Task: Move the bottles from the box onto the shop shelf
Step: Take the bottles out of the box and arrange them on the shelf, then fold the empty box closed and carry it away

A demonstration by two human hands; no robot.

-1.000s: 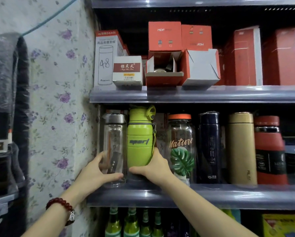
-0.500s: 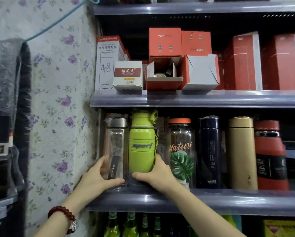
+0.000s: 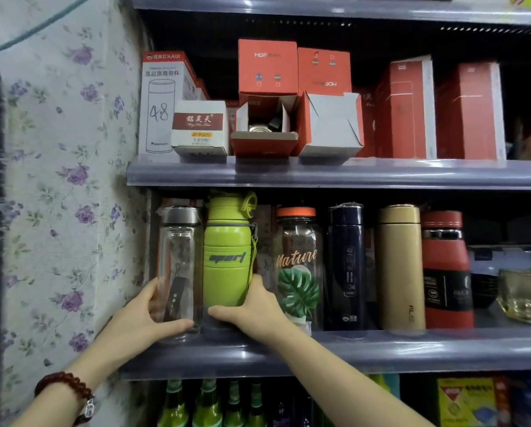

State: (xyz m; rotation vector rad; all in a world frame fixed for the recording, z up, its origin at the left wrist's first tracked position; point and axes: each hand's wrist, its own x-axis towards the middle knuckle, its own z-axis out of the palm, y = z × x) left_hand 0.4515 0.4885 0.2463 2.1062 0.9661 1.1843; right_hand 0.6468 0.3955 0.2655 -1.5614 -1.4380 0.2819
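- Since I'm watching this remotely, nearest first: left hand (image 3: 141, 318) is wrapped around the base of the clear bottle (image 3: 179, 272), thumb across the front.
- Right hand (image 3: 255, 312) is clamped on the bottom of the green bottle (image 3: 227, 257), just beside it.
- Both bottles stand upright on the middle shelf (image 3: 381, 349), long axes vertical, at its far left end.
- Each hand sits low and in front, so I'd guess letting go means pulling straight back.
- Further right: more bottles in a row.

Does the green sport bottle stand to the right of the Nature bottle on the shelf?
No, the green sport bottle stands left of the Nature bottle, between it and the clear bottle.
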